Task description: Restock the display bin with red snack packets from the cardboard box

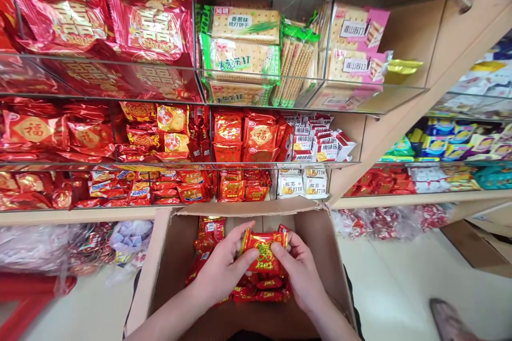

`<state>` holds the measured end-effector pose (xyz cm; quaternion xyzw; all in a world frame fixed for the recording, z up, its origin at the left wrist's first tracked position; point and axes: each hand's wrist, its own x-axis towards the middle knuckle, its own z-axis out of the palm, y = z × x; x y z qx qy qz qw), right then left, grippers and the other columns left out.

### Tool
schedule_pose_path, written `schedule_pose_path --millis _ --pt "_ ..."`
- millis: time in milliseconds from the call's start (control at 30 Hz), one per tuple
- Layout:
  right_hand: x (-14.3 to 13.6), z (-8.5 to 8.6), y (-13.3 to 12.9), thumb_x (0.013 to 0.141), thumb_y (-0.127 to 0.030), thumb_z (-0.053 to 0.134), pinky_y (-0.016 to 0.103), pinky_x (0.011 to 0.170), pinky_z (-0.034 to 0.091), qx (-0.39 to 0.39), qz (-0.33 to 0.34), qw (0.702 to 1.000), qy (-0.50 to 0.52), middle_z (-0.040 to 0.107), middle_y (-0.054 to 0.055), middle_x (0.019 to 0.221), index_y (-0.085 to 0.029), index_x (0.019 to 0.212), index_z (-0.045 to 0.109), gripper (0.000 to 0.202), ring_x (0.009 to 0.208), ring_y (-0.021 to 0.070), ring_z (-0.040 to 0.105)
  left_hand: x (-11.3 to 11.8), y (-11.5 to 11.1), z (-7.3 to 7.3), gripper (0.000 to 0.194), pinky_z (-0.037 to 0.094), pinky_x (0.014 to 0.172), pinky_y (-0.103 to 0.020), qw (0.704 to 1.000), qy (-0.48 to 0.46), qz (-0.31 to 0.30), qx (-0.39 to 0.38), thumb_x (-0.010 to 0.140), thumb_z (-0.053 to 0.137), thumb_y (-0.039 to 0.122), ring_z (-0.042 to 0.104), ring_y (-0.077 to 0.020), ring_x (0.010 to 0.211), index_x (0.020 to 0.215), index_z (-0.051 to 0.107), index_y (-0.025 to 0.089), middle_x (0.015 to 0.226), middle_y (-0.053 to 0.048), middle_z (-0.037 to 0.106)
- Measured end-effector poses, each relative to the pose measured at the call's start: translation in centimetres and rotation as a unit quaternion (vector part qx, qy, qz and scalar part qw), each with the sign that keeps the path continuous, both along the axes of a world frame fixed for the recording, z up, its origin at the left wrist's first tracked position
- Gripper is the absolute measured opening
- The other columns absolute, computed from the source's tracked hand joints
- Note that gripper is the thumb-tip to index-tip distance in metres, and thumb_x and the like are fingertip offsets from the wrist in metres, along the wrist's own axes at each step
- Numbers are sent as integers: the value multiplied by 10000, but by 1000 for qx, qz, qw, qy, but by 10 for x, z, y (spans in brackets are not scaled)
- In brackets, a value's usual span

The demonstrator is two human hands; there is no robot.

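**Gripping one red double-happiness packet (264, 257) two-handed over the cardboard box (170, 256)**

Head view (clock taken from the held packet, 12 = top of frame):

Grip: pinching from both ends, left hand (223, 262) at 9, right hand (301, 267) at 4. Pressing both thumbs on the front face, fingers curled behind; closed to packet thickness each side. Can't see all rear contacts.

Position: held up above the contents of the open box, short of the shelving at 12.

Progress, by judgement: got one packet in hand, wrapper looking sealed. Not in hand: loose red packets (274, 297) in the box at 6, plus a red packet stack (211, 230) at 10. Can't count; partly hidden behind hands and forearms. Can't tell whether the red packet edge (283, 228) at 1 is gripped or just lying in the box.

Orientation: long axis about 9 to 3, near level. Printed face turned to the camera, print reading upright, top toward 12, crimped ends toward 9 and 3.

Around: stocked with scallion soda crackers (242, 58) at 12, large red double-happiness packs (156, 26) at 11, white 闽味园 packets (304, 141) at 1.
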<state>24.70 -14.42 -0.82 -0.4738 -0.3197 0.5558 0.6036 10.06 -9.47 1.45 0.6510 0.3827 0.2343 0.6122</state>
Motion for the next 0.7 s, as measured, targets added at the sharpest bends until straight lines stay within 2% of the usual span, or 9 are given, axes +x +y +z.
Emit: schedule_pose_path --millis 67,167,267,333,367,433,533,600,700 --pt "5 1 -5 703 -334 619 321 707 491 3 35 996 -85 624 23 836 -195 920 504 282 775 181 593 -3 -3 -3 507 486 608 -235 1000 4 -4 3 804 453 366 559 -118 694 1257 275 224 840 -8 605" --pt "18 15 -8 701 -307 614 311 734 483 37 80 963 -255 626 33 879 -195 928 526 268 799 180 590 -11 0 6 469 463 766 -263 986 69 -36 149 812 455 326 570 -132 844 1254 312 255 964 -18 615" --pt "36 37 6 747 -237 551 302 796 450 142 36 902 -406 619 33 971 -219 909 527 165 889 174 576 -24 24 23 405 389 892 -298 921 153 -51 353 819 443 321 520 -154 995 1217 392 263 1112 -25 569" --pt "49 44 29 763 -208 519 299 840 419 184 -2 859 -478 596 28 1058 -226 924 509 163 967 170 550 -37 53 32 334 359 915 -317 873 216 -14 436 827 415 342 517 -170 999 1135 485 235 1088 -33 585" --pt "54 45 43 767 -209 511 297 837 416 177 -5 838 -515 595 26 1066 -225 940 503 174 971 172 549 -45 68 33 312 367 899 -309 860 251 8 444 833 391 357 528 -170 976 1076 527 216 1046 -37 603" --pt "63 40 76 776 -231 498 295 794 425 114 23 791 -600 619 31 1014 -219 1002 505 227 920 182 572 -60 95 30 324 404 823 -288 845 330 30 420 843 339 376 557 -175 913 1001 560 200 992 -44 625" --pt "68 27 125 787 -225 474 289 751 425 14 84 722 -686 643 53 944 -195 1065 518 284 867 200 589 -77 117 18 386 424 658 -279 815 456 58 352 847 259 419 593 -189 765 913 579 214 843 -43 652" --pt "66 18 152 779 -201 478 287 761 415 -10 103 704 -702 639 74 957 -180 1056 538 285 881 212 585 -80 118 10 405 409 614 -273 796 497 77 337 846 230 432 595 -191 749 896 579 232 828 -35 653" --pt "57 3 182 762 -148 476 284 793 399 -21 112 700 -706 638 99 959 -157 989 579 249 905 220 580 -80 111 4 394 394 617 -266 783 506 91 350 847 227 417 591 -190 791 877 580 245 872 -26 648"
